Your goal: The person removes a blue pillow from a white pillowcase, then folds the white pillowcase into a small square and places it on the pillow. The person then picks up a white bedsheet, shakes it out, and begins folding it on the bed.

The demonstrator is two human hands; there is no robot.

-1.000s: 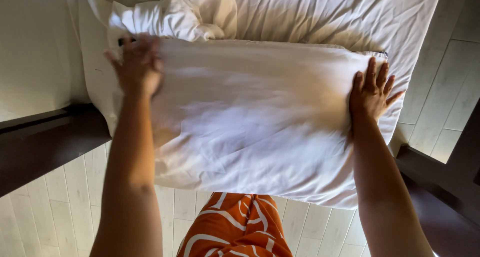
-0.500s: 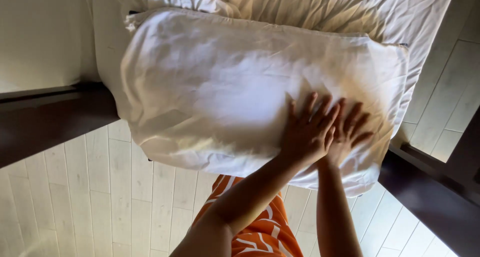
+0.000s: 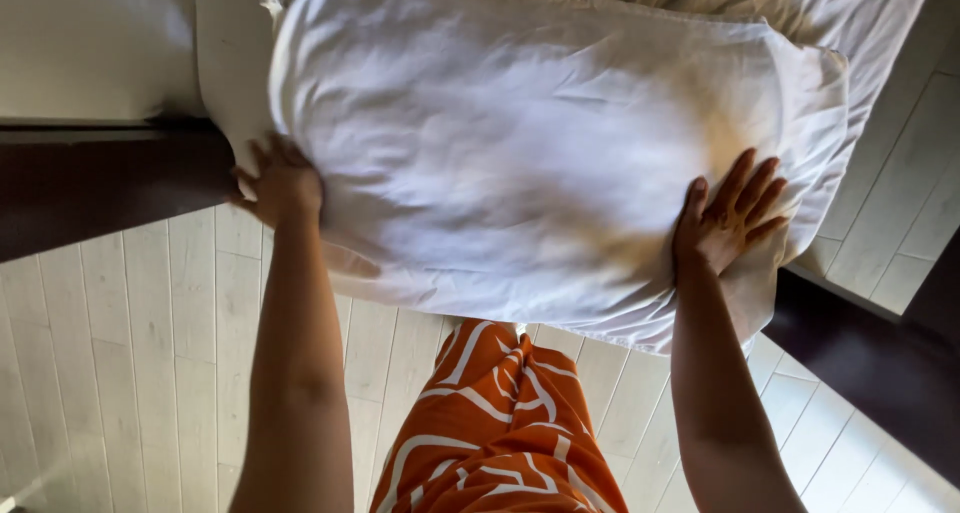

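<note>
A large white pillow [image 3: 530, 143] in a wrinkled case lies across the near edge of a bed with white sheets [image 3: 860, 23]. My left hand [image 3: 280, 183] grips the pillow's lower left corner, fingers curled around its edge. My right hand [image 3: 730, 218] presses flat on the pillow's lower right side, fingers spread apart. Both forearms reach up from the bottom of the view.
A dark wooden ledge [image 3: 100, 188] runs along the left beside a pale wall [image 3: 90, 43]. Another dark strip [image 3: 880, 363] lies at the lower right. Pale plank flooring [image 3: 130, 373] is below. Orange clothing with white stripes [image 3: 500, 433] shows between my arms.
My left hand has moved from beside the right hand over to the pillow's lower left corner. The right hand shifted slightly right along the pillow's edge.
</note>
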